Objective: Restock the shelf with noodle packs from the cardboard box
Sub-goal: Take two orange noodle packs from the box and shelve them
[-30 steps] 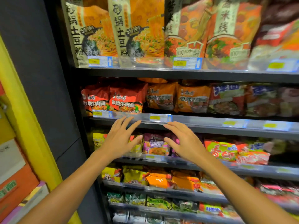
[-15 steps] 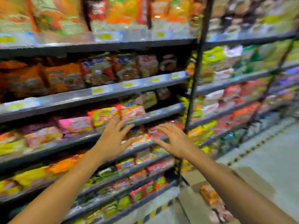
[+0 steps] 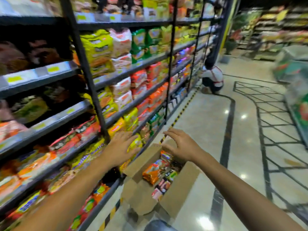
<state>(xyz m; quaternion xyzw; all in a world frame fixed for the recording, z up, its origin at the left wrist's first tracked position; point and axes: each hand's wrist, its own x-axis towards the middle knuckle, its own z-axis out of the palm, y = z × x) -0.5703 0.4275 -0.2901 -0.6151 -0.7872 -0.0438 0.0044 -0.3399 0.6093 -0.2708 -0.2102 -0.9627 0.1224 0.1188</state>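
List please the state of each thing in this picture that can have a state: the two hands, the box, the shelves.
left hand: open, empty, fingers spread
right hand: open, empty, above the box
cardboard box: flaps open, on the floor
noodle packs: lying in the box
shelf: stocked with packs

A glossy tiled floor [image 3: 208, 124] with dark inlaid lines runs along the aisle, a crouching person [image 3: 212, 79] occupies its far end, and further stocked shelving [image 3: 275, 30] stands blurred at far right.
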